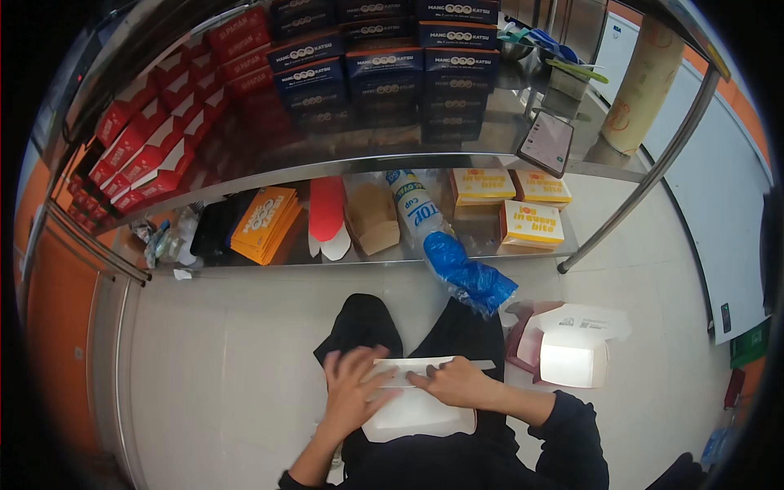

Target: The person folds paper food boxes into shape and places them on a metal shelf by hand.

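A white paper box (420, 415) rests on my lap between black-clothed legs, its flap edge at the top. My left hand (355, 388) lies over the upper left of the box, fingers spread and slightly blurred. At the upper right part of the same box, my right hand (453, 382) has its fingers curled, with a fingertip on the flap; whether it pinches the flap is hidden. An open pink and white box (572, 359) sits on the floor to the right.
Stacked red boxes (155, 155) and dark blue boxes (384, 73) stand on the steel table (351, 167) with a phone (545, 144). The lower shelf holds yellow boxes (531, 224), orange flat cartons (263, 224) and a blue-wrapped cup sleeve (461, 269).
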The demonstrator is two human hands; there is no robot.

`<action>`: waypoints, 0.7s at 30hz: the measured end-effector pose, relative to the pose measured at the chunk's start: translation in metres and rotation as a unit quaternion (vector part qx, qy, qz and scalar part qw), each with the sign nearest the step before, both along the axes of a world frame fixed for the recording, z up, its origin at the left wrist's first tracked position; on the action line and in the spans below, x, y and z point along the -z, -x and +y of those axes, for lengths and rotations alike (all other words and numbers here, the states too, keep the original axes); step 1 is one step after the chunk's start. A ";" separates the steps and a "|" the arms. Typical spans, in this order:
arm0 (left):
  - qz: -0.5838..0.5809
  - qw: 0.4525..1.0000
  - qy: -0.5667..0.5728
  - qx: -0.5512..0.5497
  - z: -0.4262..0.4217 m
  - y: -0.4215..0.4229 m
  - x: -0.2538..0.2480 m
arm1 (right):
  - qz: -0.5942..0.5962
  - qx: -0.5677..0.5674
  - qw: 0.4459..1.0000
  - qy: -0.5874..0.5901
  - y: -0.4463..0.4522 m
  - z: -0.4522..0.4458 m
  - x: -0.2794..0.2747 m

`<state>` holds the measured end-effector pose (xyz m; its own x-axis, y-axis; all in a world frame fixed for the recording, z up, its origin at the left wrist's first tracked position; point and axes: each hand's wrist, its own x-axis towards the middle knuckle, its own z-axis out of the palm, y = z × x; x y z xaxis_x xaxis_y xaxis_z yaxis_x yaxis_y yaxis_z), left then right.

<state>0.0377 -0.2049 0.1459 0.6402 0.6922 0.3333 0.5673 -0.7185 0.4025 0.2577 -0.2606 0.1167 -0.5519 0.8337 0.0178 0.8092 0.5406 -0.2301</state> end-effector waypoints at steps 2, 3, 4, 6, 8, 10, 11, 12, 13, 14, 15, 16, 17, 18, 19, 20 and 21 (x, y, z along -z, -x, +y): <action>0.073 0.990 -0.051 0.111 0.003 -0.002 0.011 | 0.003 -0.005 1.000 0.027 0.003 0.006 0.002; 0.087 0.984 -0.015 0.152 0.003 -0.002 0.029 | 0.001 -0.009 1.000 0.025 0.002 0.007 0.004; 0.050 0.987 -0.032 0.152 0.006 0.002 0.045 | 0.009 -0.003 0.998 0.061 0.000 0.009 0.005; 0.134 0.980 -0.035 0.143 0.010 0.011 0.036 | 0.015 0.000 0.995 0.094 -0.006 0.009 -0.003; 0.159 0.981 -0.022 0.106 0.017 0.018 0.031 | 0.042 0.025 0.985 -0.166 -0.023 0.001 -0.021; 0.099 0.991 0.046 0.080 0.019 0.024 0.030 | 0.050 0.113 0.992 0.013 -0.040 -0.002 -0.011; 0.038 0.991 0.115 0.057 0.019 0.025 0.030 | 0.055 0.200 0.959 0.194 -0.046 -0.001 -0.005; 0.037 0.991 0.115 0.056 0.020 0.024 0.030 | 0.039 0.242 0.912 0.329 -0.053 0.011 -0.005; 0.023 0.990 0.137 -0.005 0.021 0.022 0.030 | 0.038 0.241 0.912 0.329 -0.056 0.014 -0.002; 0.009 0.985 0.159 -0.067 0.022 0.021 0.030 | 0.182 0.269 0.872 0.367 -0.059 0.015 -0.001; 0.008 0.985 0.159 -0.069 0.025 0.021 0.029 | 0.320 0.290 0.810 0.396 -0.060 0.017 0.002; 0.038 0.966 0.228 -0.119 0.031 0.022 0.027 | 0.362 0.287 0.830 0.313 -0.059 0.017 0.014; 0.069 0.938 0.295 -0.168 0.037 0.024 0.025 | 0.361 0.284 0.831 0.313 -0.057 0.021 0.021; 0.042 0.926 0.336 -0.165 0.045 0.028 0.022 | 0.362 0.281 0.875 0.156 -0.053 0.025 0.024; 0.008 0.923 0.331 -0.194 0.049 0.030 0.019 | 0.354 0.270 0.895 -0.006 -0.049 0.029 0.026; -0.023 0.938 0.279 -0.203 0.056 0.036 0.028 | 0.382 0.272 0.882 -0.050 -0.046 0.035 0.026; -0.054 0.949 0.226 -0.212 0.063 0.044 0.040 | 0.383 0.270 0.882 -0.049 -0.040 0.040 0.018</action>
